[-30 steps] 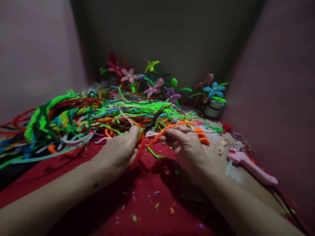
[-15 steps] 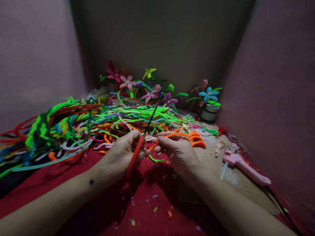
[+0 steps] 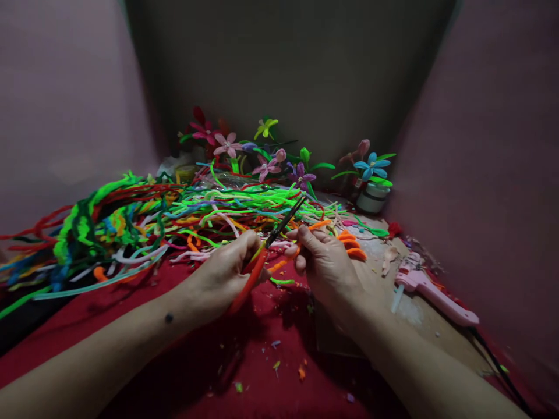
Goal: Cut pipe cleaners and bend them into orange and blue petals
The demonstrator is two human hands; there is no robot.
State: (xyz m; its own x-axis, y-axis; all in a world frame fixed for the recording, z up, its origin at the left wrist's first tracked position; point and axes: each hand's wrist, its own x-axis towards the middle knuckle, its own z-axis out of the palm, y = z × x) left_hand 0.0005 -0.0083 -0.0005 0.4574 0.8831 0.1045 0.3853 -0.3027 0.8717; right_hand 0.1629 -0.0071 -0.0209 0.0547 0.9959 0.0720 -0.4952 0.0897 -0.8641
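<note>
My left hand (image 3: 225,270) is closed around the red handles of a pair of scissors (image 3: 262,256), whose dark blades point up and to the right, slightly parted. My right hand (image 3: 325,262) pinches an orange pipe cleaner (image 3: 286,262) between thumb and fingers, right beside the blades. One end of the orange strand pokes out above the fingers and the other hangs down to the left. Several curled orange pieces (image 3: 351,244) lie just behind my right hand.
A big heap of coloured pipe cleaners (image 3: 144,215) covers the left and back of the red cloth (image 3: 262,361). Finished pipe-cleaner flowers (image 3: 266,160) stand behind, one in a small pot (image 3: 372,198). A pink glue gun (image 3: 430,291) lies at right. Small clippings litter the cloth.
The scissors have tilted further to the right and their blades have parted. My right hand turned, lifting the orange strand's end up beside the blades.
</note>
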